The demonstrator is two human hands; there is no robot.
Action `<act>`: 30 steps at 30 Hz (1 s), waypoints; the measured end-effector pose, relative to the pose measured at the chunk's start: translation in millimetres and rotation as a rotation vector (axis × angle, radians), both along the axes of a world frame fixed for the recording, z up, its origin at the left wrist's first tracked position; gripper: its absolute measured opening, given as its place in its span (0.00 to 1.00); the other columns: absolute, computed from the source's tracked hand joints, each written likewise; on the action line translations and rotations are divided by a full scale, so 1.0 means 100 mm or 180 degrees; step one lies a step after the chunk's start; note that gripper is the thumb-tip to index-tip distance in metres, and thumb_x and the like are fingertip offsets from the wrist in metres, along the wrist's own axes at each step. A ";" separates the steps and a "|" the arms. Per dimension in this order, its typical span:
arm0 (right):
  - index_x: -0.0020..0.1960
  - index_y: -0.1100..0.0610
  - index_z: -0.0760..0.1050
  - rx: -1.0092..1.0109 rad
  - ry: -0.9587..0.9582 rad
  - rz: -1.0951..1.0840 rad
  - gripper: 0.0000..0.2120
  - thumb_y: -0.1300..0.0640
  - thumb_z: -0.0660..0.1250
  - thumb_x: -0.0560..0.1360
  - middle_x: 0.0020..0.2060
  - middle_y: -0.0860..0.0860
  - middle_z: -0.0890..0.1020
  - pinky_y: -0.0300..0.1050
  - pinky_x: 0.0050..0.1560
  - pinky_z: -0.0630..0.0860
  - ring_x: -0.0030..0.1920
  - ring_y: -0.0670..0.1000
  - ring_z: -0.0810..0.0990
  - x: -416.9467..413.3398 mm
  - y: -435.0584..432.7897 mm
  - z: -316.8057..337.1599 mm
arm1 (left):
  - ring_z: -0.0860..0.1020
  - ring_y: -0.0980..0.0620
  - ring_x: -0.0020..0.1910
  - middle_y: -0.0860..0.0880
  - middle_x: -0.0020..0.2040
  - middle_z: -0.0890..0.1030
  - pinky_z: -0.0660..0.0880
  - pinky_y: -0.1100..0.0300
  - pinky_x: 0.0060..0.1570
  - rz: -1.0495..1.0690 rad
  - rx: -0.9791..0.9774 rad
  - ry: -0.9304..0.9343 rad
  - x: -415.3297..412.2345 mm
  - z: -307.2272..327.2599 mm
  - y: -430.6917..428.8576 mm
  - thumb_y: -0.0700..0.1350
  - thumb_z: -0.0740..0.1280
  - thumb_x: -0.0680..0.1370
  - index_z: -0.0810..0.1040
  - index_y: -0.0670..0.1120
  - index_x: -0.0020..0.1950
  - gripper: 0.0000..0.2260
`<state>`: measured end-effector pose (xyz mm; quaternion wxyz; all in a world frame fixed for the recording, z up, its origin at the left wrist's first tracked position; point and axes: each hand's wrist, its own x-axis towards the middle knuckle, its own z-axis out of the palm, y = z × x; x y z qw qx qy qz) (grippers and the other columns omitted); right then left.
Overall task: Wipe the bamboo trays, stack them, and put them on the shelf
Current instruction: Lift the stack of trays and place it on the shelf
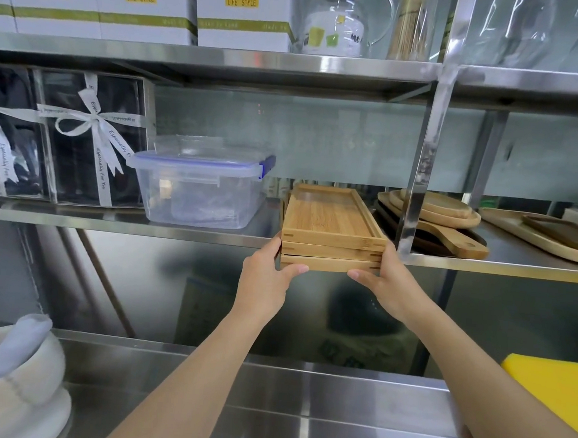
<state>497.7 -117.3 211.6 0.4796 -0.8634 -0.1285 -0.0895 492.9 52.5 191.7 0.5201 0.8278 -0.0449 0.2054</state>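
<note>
A stack of three rectangular bamboo trays (332, 222) lies lengthwise on the steel shelf (177, 233), its near end overhanging the shelf's front edge. My left hand (266, 275) grips the stack's near left corner, thumb under the bottom tray. At the near right corner my right hand (384, 283) holds the stack the same way. Both forearms reach up from the bottom of the view.
A clear lidded plastic box (200, 192) stands just left of the trays; gift boxes with ribbons (87, 143) sit further left. A steel upright (415, 200) and round wooden boards (438, 212) are close on the right. Below: white mortar (13, 370), yellow board (556, 388).
</note>
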 end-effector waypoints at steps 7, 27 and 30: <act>0.70 0.57 0.54 -0.0144 0.0026 0.0011 0.26 0.64 0.62 0.76 0.45 0.37 0.64 0.39 0.64 0.62 0.59 0.48 0.67 0.08 -0.02 -0.01 | 0.76 0.47 0.62 0.45 0.62 0.78 0.70 0.49 0.65 0.0171 -0.0241 -0.0113 0.06 -0.01 0.04 0.39 0.70 0.72 0.72 0.44 0.65 0.21; 0.69 0.57 0.60 0.0170 0.0046 0.0198 0.20 0.52 0.55 0.79 0.56 0.49 0.72 0.43 0.64 0.65 0.58 0.48 0.70 0.58 -0.01 -0.07 | 0.73 0.58 0.53 0.56 0.52 0.76 0.68 0.63 0.58 0.0034 -0.0216 -0.0442 0.39 -0.02 0.22 0.44 0.64 0.77 0.72 0.46 0.66 0.17; 0.67 0.57 0.62 0.0222 0.0101 0.0145 0.21 0.50 0.58 0.78 0.59 0.53 0.74 0.53 0.69 0.66 0.60 0.53 0.72 0.75 -0.01 -0.10 | 0.75 0.54 0.54 0.54 0.53 0.77 0.70 0.60 0.58 0.0145 -0.0054 -0.0473 0.47 -0.04 0.25 0.45 0.64 0.77 0.72 0.46 0.66 0.17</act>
